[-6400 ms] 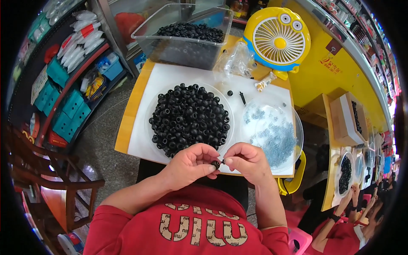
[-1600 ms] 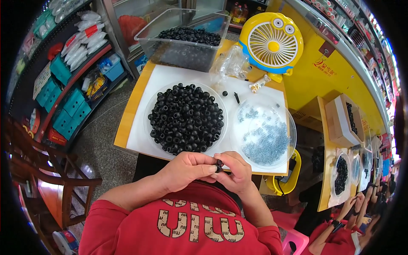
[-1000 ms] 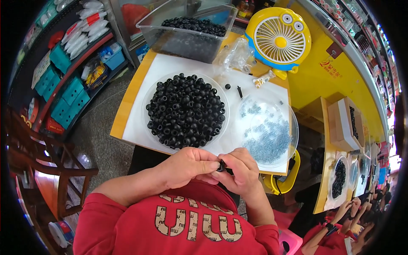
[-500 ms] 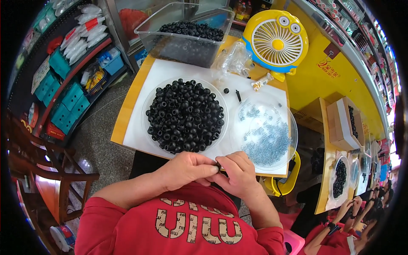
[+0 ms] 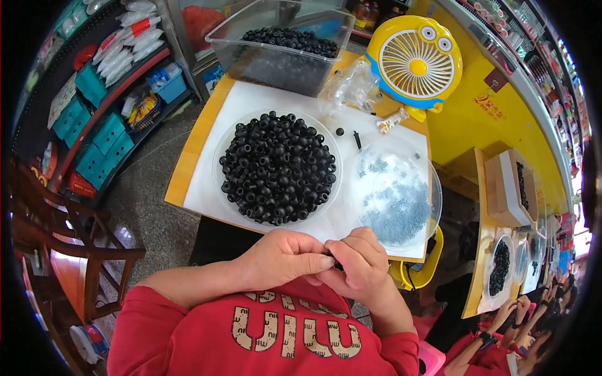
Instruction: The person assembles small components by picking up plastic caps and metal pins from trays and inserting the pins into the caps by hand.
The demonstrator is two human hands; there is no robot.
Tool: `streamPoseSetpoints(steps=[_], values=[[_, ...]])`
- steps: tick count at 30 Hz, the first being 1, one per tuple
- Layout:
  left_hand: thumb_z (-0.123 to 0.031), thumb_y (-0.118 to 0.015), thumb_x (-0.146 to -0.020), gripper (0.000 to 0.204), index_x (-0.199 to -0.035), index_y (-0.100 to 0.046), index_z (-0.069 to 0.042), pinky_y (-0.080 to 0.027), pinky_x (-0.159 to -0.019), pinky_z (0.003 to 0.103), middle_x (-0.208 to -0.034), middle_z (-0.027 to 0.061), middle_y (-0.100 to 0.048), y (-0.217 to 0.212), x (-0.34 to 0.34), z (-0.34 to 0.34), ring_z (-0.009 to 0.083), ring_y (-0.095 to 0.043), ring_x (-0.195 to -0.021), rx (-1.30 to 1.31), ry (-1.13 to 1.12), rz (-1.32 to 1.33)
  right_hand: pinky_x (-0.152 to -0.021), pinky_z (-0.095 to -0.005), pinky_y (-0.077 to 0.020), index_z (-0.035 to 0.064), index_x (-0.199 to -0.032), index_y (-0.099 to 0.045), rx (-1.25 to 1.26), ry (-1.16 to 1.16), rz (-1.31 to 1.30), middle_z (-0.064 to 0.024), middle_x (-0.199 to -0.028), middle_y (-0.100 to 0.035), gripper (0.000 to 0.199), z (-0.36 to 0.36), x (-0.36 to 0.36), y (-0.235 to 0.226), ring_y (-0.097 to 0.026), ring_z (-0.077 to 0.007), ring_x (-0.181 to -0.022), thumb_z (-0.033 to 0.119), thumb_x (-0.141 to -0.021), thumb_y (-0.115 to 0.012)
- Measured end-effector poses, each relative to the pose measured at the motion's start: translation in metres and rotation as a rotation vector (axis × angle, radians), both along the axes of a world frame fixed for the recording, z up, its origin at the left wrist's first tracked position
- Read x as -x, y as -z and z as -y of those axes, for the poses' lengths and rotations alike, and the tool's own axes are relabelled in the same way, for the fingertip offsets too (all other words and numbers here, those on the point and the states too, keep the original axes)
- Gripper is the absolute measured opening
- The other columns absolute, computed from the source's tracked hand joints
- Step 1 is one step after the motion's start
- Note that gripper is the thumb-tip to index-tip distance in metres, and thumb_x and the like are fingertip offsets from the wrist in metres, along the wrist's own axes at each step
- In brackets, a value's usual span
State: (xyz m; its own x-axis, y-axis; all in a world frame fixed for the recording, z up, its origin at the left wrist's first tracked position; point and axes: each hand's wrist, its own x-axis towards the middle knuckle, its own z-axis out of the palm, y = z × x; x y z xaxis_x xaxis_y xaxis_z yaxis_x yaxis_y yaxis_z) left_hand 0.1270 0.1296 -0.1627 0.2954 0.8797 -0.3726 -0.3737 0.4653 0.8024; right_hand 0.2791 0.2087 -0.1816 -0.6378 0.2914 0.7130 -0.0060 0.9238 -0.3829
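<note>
My left hand point(image 5: 285, 255) and my right hand point(image 5: 360, 262) meet in front of the table's near edge, fingertips pinched together. Between them is a small black piece point(image 5: 338, 266), mostly hidden by the fingers; it resembles the black beads in the dish. Just beyond my left hand stands a round clear dish heaped with black hollow beads point(image 5: 276, 169). Nearest my right hand is another clear dish point(image 5: 433, 207), holding many tiny pale blue clear bits point(image 5: 395, 213). A single black bead point(image 5: 340, 131) and a thin black pointed piece point(image 5: 357, 140) lie behind the dishes.
A clear bin point(image 5: 269, 78) of black beads stands at the back, beside crumpled clear plastic bags point(image 5: 354, 88). A yellow-blue fan point(image 5: 414, 66) is at the back right. Shelves with packages point(image 5: 110, 138) and a wooden chair point(image 5: 94, 257) are at left. Another beaded dish point(image 5: 500, 266) and red-sleeved arms appear at far right.
Both hands have shifted slightly right and down in the picture, and the fingers now cover more of the black piece. The view has shifted a little too.
</note>
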Motion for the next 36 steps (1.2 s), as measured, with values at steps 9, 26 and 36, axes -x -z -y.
streamPoseSetpoints(steps=[9, 26, 36], values=[[-0.015, -0.05, -0.084, 0.021, -0.095, -0.056, 0.002, -0.047, -0.07, 0.021, -0.086, 0.0056, -0.058, 0.005, 0.003, -0.005, 0.009, -0.056, -0.077, -0.004, -0.009, -0.129, -0.054, -0.0292, -0.0423, 0.0, -0.086, -0.056, 0.114, 0.067, 0.022, -0.0078, -0.072, -0.055, 0.033, 0.002, 0.001, 0.018, -0.052, -0.0221, -0.061, 0.005, -0.055, -0.068], [-0.024, -0.057, -0.079, 0.034, -0.096, -0.05, 0.004, -0.05, -0.065, 0.032, -0.084, 0.0146, -0.057, -0.079, 0.13, -0.153, 0.0194, -0.057, -0.07, -0.386, -0.601, -0.441, -0.063, -0.0331, -0.0446, 0.002, -0.095, -0.053, 0.482, 0.524, 0.234, -0.0139, -0.081, -0.057, 0.024, -0.043, -0.064, 0.005, -0.056, -0.0276, -0.071, 0.01, -0.073, -0.059], [-0.016, -0.056, -0.076, 0.014, -0.078, -0.06, -0.002, -0.044, -0.057, 0.024, -0.067, 0.0044, -0.059, -0.008, 0.074, -0.079, 0.0113, -0.055, -0.061, -0.344, -0.225, -1.013, -0.066, -0.0372, -0.0453, 0.0019, -0.086, -0.056, 0.179, 0.63, 0.53, -0.0163, -0.08, -0.056, 0.016, -0.117, -0.04, 0.045, -0.055, -0.0315, -0.075, 0.005, -0.071, -0.051]])
